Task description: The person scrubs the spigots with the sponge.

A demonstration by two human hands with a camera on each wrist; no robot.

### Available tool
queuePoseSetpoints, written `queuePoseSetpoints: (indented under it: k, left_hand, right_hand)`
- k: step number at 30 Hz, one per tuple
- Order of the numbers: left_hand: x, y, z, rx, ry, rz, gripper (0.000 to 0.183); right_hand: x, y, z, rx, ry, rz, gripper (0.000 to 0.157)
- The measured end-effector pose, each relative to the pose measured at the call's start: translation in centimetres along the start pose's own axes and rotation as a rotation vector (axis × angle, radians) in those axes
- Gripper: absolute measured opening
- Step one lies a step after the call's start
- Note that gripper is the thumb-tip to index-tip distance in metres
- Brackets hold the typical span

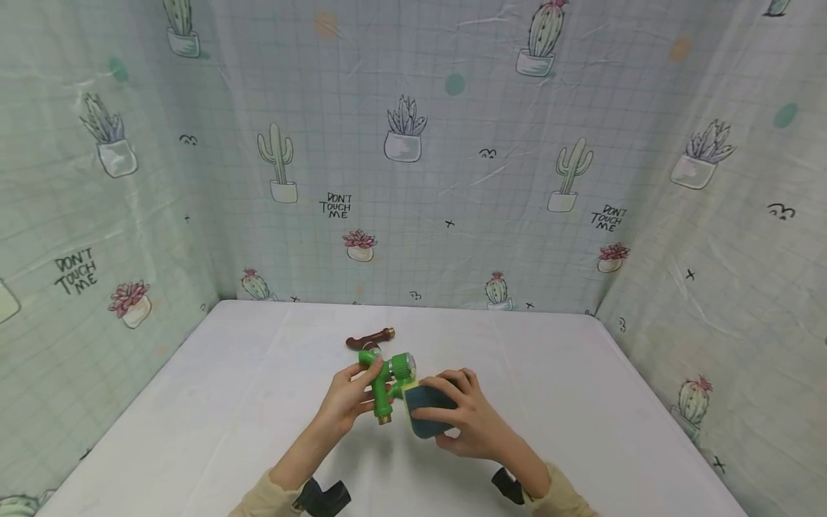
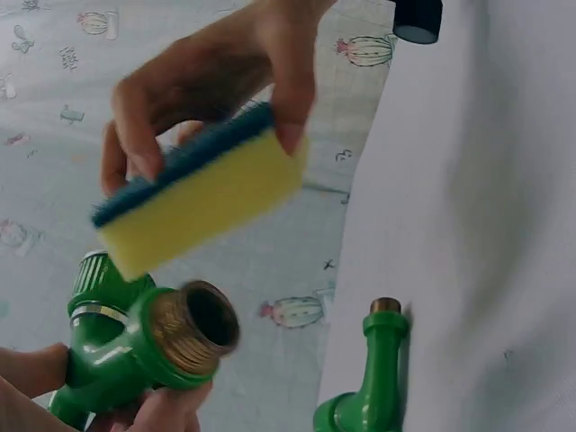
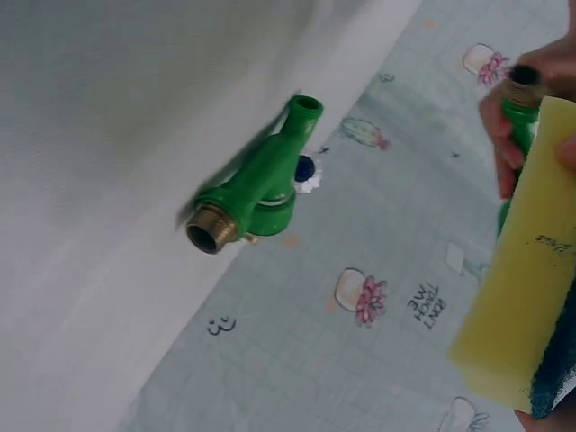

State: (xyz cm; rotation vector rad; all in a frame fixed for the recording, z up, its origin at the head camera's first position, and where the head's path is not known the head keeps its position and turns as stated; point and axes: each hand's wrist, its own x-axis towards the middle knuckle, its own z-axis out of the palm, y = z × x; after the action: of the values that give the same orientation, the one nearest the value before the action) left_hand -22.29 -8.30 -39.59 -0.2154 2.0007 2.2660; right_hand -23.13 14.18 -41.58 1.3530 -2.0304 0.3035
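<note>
My left hand (image 1: 345,397) grips a green faucet (image 1: 382,391) above the white table, brass threaded end pointing down in the head view. A ribbed green knob (image 1: 403,366) sits on its side. My right hand (image 1: 477,422) holds a sponge (image 1: 428,413) by its edges, fingers spread over the dark blue scouring side. The sponge's yellow side (image 2: 211,202) faces the faucet, right at its wide brass threaded inlet (image 2: 193,326) in the left wrist view. In the right wrist view the sponge (image 3: 517,261) partly hides the faucet and left hand.
Another faucet (image 1: 371,338) lies on the white table (image 1: 517,359) beyond my hands; it looks brown in the head view. A faucet (image 3: 261,180) on the table looks green in the right wrist view. Cactus-print cloth (image 1: 413,194) walls the table's back and sides.
</note>
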Motion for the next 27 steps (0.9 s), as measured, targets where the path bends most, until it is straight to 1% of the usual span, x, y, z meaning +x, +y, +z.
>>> queuePoseSetpoints:
  k: [3,6,7,9,12,14,16,19,22,24,27]
  left_hand:
    - [-0.2,-0.2,0.1,0.11,-0.008,0.041,0.053]
    - [-0.5,-0.5,0.4,0.201,-0.031,0.1,0.047]
    - [-0.6,-0.6,0.6,0.228,-0.034,0.126,0.044]
    - [-0.8,-0.7,0.8,0.253,-0.031,0.177,0.038]
    - [-0.9,-0.7,1.2,0.255,-0.005,0.239,0.031]
    - [-1.0,-0.7,1.3,0.223,0.017,0.263,0.026]
    - [-1.0,-0.7,1.3,0.195,0.042,0.278,0.025]
    - [-0.9,-0.7,1.2,0.169,0.065,0.293,0.028]
    - [-0.8,-0.6,1.0,0.133,0.075,0.289,0.034]
    - [-0.7,-0.6,0.8,0.127,0.076,0.283,0.037]
    - [-0.6,-0.4,0.6,0.125,0.078,0.258,0.038]
  right_hand:
    - [0.7,-0.1,-0.7,0.083,0.059,0.067,0.054]
    - [2.1,0.0,-1.5,0.1,0.091,0.168,0.051]
    - [2.5,0.1,-1.7,0.099,0.086,0.208,0.05]
    - [3.3,0.3,-1.9,0.097,0.064,0.282,0.05]
    - [4.0,0.3,-2.1,0.104,0.015,0.349,0.047]
    - [4.1,0.1,-2.1,0.108,-0.011,0.363,0.046]
    - [3.9,-0.2,-2.0,0.119,-0.022,0.353,0.047]
    - [3.1,-0.7,-1.8,0.127,-0.013,0.307,0.052]
    - [2.2,-1.0,-1.6,0.154,0.012,0.268,0.056]
    - [1.6,-1.0,-1.7,0.179,0.047,0.283,0.056]
    - [1.1,-0.7,-1.8,0.232,0.104,0.362,0.055]
